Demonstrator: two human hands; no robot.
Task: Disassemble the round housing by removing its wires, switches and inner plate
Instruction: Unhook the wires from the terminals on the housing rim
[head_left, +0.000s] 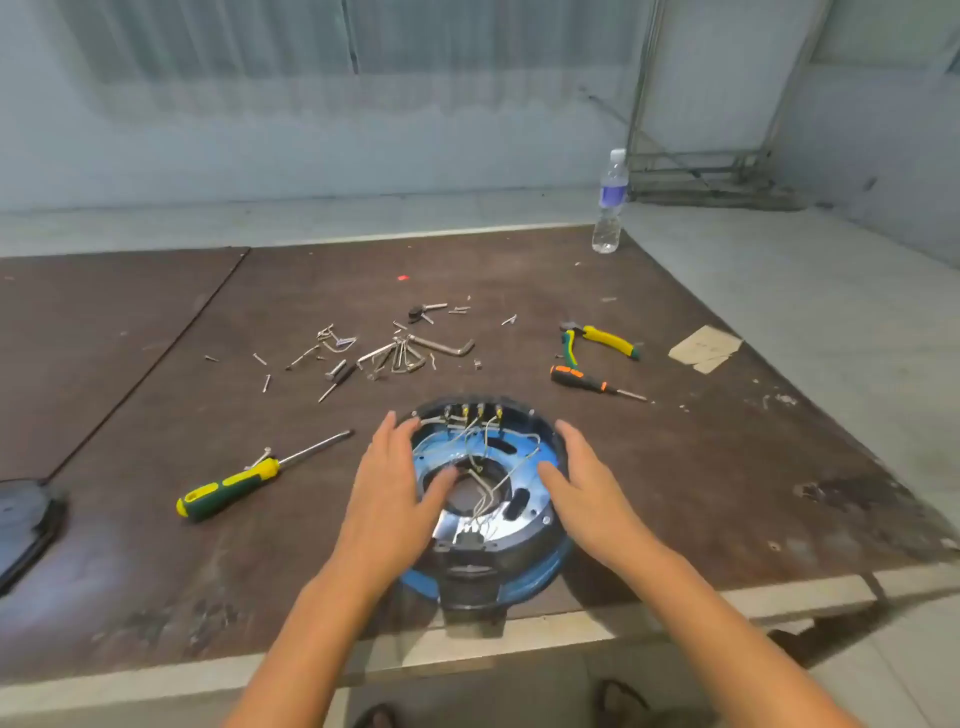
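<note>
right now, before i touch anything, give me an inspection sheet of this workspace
surface: brown table, worn and stained
job's things: round housing near the front edge, open side up, inner plate inside
clutter: loose screws, hex keys, pliers, green-yellow screwdriver, orange-black screwdriver, cardboard scrap, water bottle at far corner
hands: left hand and right hand open, fingers straight, one each side of the housing
cables: thin wires looped across the plate to the far rim
surroundings: pale wall, metal frame on the floor far right
</note>
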